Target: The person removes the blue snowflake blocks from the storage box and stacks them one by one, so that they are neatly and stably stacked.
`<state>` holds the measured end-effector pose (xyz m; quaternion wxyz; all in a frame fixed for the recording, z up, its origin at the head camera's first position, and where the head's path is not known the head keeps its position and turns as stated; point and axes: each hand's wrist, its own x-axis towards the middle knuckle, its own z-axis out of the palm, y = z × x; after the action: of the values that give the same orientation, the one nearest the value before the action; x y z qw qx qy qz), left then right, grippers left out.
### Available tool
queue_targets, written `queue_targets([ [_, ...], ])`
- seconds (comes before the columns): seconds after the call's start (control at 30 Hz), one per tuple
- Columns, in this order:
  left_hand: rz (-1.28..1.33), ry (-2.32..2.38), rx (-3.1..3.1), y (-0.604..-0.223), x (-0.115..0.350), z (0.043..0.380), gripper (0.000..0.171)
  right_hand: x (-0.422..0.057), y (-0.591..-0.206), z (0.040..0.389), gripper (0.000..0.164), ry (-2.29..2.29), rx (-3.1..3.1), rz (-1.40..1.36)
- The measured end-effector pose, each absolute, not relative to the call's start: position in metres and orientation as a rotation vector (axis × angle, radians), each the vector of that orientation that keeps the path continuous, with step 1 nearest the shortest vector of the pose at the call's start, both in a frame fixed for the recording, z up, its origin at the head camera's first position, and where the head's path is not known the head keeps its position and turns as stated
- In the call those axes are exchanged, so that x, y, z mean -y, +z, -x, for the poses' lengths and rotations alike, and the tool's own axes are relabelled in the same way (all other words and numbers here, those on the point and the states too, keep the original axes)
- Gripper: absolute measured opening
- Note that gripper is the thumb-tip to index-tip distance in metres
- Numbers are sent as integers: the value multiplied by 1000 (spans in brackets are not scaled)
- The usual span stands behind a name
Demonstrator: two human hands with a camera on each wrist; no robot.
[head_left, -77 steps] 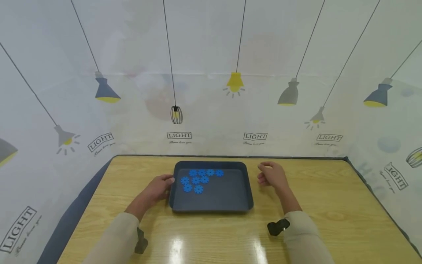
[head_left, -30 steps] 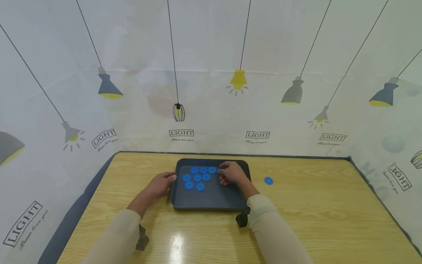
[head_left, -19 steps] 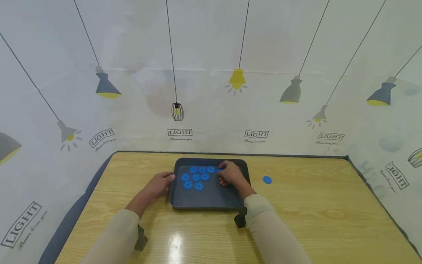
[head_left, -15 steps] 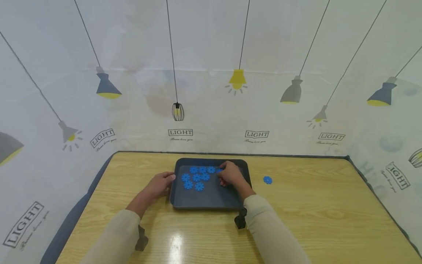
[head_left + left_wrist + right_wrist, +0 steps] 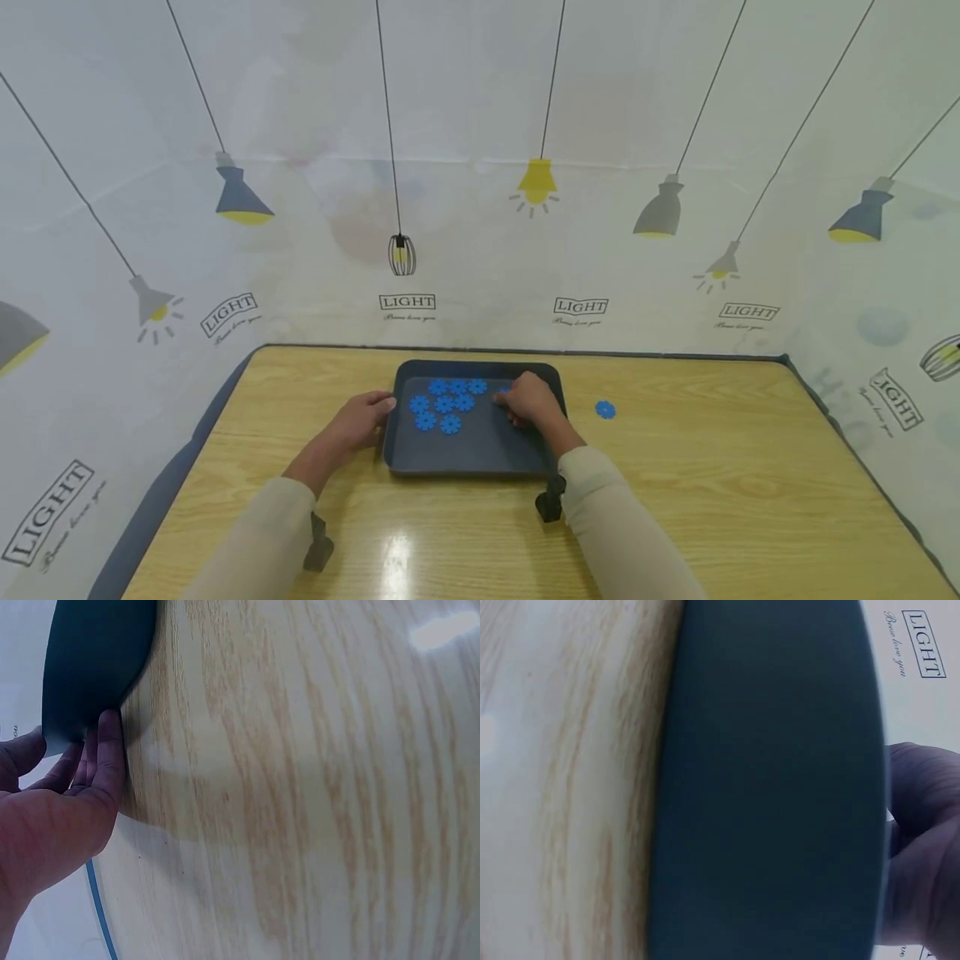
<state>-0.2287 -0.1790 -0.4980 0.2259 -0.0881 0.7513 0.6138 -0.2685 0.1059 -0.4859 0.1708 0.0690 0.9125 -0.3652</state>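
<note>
A dark grey tray [image 5: 472, 465] lies on the wooden table with several blue notched, flower-shaped plastic discs [image 5: 444, 404] in its left and back part. My left hand [image 5: 360, 421] holds the tray's left rim, thumb at the top edge and fingers against the outer wall, as the left wrist view also shows. Over the tray's right half, my right hand [image 5: 531, 400] has its fingers curled at one more blue disc, which it mostly covers. Another blue disc [image 5: 605, 409] lies on the table to the right of the tray. In the right wrist view the tray wall [image 5: 772, 780] hides the fingertips.
The wooden table [image 5: 712, 467] spreads around the tray. A fabric backdrop [image 5: 480, 250] printed with lamps stands along its back edge and both sides. Each wrist carries a small black camera [image 5: 550, 500].
My right hand has come from beside the tray to the disc at the back row's right end. A disc now lies on the table where it was. Lately that hand tilted and its disc shifted slightly right.
</note>
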Motion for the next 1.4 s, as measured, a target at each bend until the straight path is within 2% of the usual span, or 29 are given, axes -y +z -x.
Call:
queue_targets([
  [0.07, 240, 1687, -2075, -498, 179, 229, 49, -106, -485, 267, 38, -1054, -2578, -198],
  [0.17, 230, 1675, -2083, -498, 180, 228, 49, -107, -485, 266, 18, -1155, -2527, -207],
  [0.23, 233, 1674, -2087, -498, 180, 228, 49, -110, -486, 265, 14, -1237, -2485, -202],
  [0.3, 232, 1670, -2091, -498, 181, 227, 49, -113, -484, 264, 21, -1322, -2436, -194],
  [0.6, 237, 1672, -2088, -499, 181, 226, 49, -143, -473, 261, 31, -1598, -2331, -148],
  [0.83, 230, 1675, -2076, -500, 180, 228, 49, -178, -466, 247, 39, -1777, -2303, -229],
  [1.4, 229, 1667, -2098, -496, 181, 227, 50, -246, -470, 232, 44, -1932, -2238, -392],
])
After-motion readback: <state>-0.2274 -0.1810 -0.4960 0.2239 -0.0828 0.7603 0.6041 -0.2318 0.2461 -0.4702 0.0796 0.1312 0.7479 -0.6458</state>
